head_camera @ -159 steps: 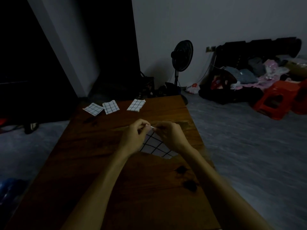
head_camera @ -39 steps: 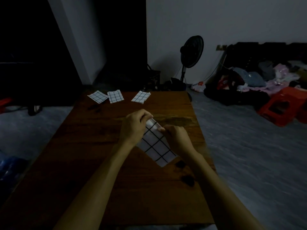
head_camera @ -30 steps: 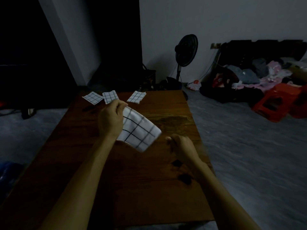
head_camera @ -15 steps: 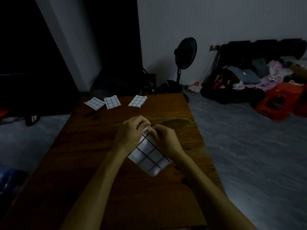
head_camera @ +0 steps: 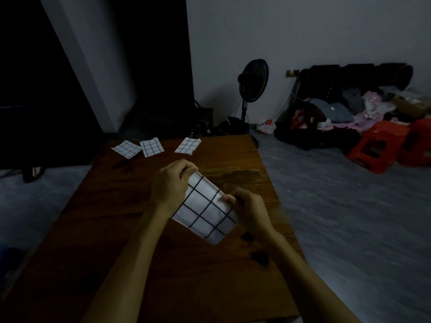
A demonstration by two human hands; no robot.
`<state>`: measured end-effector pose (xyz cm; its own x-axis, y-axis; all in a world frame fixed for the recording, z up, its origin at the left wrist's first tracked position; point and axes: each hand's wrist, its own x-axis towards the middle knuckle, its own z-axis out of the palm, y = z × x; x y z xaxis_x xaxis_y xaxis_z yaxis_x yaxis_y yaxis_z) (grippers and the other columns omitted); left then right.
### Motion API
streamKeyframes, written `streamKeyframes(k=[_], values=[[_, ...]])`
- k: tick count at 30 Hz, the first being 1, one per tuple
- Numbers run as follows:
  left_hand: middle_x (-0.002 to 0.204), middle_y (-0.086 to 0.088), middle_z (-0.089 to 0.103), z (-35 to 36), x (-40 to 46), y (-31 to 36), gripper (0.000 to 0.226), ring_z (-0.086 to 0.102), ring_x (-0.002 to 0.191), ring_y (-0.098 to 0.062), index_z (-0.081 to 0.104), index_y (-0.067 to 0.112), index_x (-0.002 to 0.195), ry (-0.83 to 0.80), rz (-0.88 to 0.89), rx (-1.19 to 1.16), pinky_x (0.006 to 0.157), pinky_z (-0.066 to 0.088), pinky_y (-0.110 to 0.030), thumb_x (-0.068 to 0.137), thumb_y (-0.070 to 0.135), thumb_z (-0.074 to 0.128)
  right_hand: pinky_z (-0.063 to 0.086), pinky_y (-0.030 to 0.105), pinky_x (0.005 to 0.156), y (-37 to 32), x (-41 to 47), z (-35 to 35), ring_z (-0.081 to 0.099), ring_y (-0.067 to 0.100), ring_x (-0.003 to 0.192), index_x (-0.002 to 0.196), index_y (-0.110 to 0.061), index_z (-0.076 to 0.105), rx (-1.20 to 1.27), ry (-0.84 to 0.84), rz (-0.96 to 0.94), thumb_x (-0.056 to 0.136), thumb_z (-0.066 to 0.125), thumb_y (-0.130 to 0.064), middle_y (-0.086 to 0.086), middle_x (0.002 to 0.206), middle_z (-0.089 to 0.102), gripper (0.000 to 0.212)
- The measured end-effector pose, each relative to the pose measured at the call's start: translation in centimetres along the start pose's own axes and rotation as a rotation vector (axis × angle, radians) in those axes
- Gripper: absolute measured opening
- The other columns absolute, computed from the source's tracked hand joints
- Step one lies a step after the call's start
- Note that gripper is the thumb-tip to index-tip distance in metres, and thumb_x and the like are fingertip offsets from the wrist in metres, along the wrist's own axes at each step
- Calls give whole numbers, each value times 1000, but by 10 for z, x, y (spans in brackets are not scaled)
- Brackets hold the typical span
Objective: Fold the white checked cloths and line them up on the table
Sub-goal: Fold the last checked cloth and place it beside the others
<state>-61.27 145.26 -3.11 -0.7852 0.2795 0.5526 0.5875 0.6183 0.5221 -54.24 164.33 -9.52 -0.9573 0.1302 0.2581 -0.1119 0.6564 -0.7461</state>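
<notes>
A white cloth with black checks [head_camera: 205, 213], folded to a small rectangle, hangs tilted over the middle of the brown wooden table [head_camera: 116, 229]. My left hand [head_camera: 171, 184] pinches its upper left corner. My right hand [head_camera: 248, 207] pinches its right edge. Three folded checked cloths lie in a row at the table's far edge: one [head_camera: 127, 149] at the left, one [head_camera: 151, 147] touching it, and one [head_camera: 187, 146] set apart to the right.
A black standing fan [head_camera: 253, 83] stands on the grey floor beyond the table. Red plastic stools [head_camera: 377, 148] and a heap of clothes [head_camera: 338, 113] lie at the right by the wall. The table's right edge runs close to my right arm.
A second ago my left hand alone held the cloth up toward the far row. Both hands then met on it, and now they hold it spread between them above the table's middle.
</notes>
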Motion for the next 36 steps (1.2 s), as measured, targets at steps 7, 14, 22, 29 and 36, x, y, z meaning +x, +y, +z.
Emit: streamKeyframes(k=[7, 14, 22, 29, 36], values=[[94, 4, 63, -10, -11, -11, 17, 55, 84, -7, 63, 10, 103, 115, -170, -15, 62, 37, -10, 96, 17, 49, 45, 31, 51, 27, -27, -1, 51, 19, 53, 73, -19, 53, -85, -22, 101, 87, 53, -49, 2, 63, 56, 33], [90, 2, 65, -6, -19, -7, 13, 59, 80, -8, 64, 14, 96, -175, 9, -21, 65, 41, -13, 94, 17, 52, 54, 29, 58, -22, -22, 29, 59, 7, 67, 105, -23, 59, 15, 77, 54, 90, 60, -26, -9, 86, 63, 15], [91, 7, 64, -30, -40, -22, 22, 60, 78, -6, 63, 20, 108, -202, 1, -185, 61, 47, -17, 90, 33, 57, 55, 30, 66, -64, -23, 60, 64, 12, 80, 96, -12, 62, 184, -123, 51, 96, 54, -23, -1, 90, 66, 13], [113, 12, 54, -45, -76, -48, 50, 53, 105, -8, 50, 17, 126, -153, -512, -475, 79, 45, -17, 83, 35, 67, 54, 25, 68, -67, -24, 66, 68, 10, 82, 90, -19, 64, 522, 17, 219, 95, 54, -25, -1, 90, 69, 13], [84, 12, 65, -26, -98, -65, 4, 61, 78, 3, 64, 28, 85, -92, -474, -478, 66, 50, -18, 87, 25, 65, 58, 39, 79, -56, -36, 73, 68, 18, 94, 106, -11, 65, 610, 2, 275, 94, 54, -27, 5, 104, 70, 23]])
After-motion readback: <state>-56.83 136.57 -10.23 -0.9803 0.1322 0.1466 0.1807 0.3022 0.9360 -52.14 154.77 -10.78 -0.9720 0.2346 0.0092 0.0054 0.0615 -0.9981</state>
